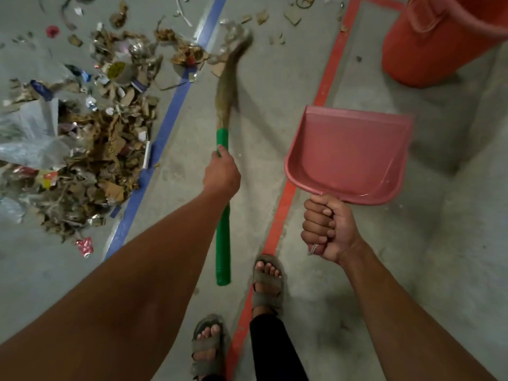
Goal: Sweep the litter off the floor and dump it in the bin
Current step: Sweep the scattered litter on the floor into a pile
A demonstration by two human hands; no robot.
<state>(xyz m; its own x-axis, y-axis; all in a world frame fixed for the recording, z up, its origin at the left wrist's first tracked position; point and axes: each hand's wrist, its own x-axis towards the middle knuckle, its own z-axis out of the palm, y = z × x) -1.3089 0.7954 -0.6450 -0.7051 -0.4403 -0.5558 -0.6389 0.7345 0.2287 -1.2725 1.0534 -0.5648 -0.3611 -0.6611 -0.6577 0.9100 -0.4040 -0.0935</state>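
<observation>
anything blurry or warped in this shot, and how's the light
Head view: the broom bristle end is motion-blurred near the litter pile; the wide-angle lens bows the blue tape line and stretches the forearms; light is dim and even, with soft shadow beside the orange bin.

Glossy pink plastic dustpan (349,149), matt rough concrete floor (275,105), shiny green-wrapped broom handle (223,237)

Both forearms (154,270) are bare, without sleeves. The right hand (327,229) wears a thin ring (313,248) on one finger. Feet wear grey-brown strapped sandals (268,281) with open toes; one black trouser leg (275,350) is visible.
</observation>
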